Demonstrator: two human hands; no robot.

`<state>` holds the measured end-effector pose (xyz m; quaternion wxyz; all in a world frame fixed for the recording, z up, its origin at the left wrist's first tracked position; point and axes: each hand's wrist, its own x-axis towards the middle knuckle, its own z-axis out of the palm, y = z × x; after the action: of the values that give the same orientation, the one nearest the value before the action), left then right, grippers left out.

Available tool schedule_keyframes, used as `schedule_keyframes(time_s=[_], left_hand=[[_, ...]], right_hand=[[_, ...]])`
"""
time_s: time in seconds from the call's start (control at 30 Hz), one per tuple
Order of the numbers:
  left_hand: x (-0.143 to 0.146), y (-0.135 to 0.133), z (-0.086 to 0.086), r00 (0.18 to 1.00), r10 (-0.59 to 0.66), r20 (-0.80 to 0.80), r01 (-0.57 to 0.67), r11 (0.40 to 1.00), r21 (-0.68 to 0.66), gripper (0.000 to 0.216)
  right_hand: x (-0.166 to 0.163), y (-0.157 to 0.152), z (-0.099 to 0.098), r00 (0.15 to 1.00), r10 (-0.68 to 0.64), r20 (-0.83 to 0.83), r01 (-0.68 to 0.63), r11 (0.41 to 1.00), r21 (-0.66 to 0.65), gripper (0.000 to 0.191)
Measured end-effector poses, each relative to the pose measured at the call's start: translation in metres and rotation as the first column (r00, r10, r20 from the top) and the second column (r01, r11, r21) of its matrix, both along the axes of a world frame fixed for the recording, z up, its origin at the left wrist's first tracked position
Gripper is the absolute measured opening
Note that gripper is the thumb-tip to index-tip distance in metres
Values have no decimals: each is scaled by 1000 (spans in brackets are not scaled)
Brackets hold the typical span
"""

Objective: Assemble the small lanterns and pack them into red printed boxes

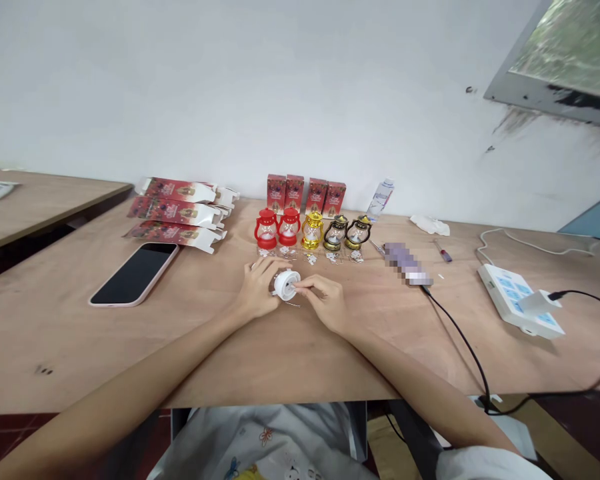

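Pink-cased phone [134,273] was seen screen-up on left part of table [65,347]; pixelated device [405,262] was noted at right, joined to black cable [457,330]. Clear bottle [381,198] was spotted near wall [230,87], crumpled white tissue [430,225] to its right. Blue-and-white power strip [506,290] was noted at far right, white adapter [536,304] plugged into it. Window [575,50] was partly shown at upper right

Smooth plastic white piece [286,285], shiny gold lantern [313,232], matt wooden table [300,360], card boxes [294,193]
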<state>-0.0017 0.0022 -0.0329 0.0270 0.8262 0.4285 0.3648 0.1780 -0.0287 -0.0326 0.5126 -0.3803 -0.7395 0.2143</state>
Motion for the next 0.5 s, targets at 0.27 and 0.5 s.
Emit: schedule_keyframes(time_s=[0.27, 0.5], left_hand=[[1, -2, 1, 1000, -13, -1, 13, 999, 36, 38], [-1, -2, 2, 1000, 1, -30, 0, 998, 55, 46]], right_hand=[[-1, 0, 3, 999, -35, -25, 32, 995, -89, 18], [-4, 6, -6, 987, 36, -158, -92, 928, -360, 32]])
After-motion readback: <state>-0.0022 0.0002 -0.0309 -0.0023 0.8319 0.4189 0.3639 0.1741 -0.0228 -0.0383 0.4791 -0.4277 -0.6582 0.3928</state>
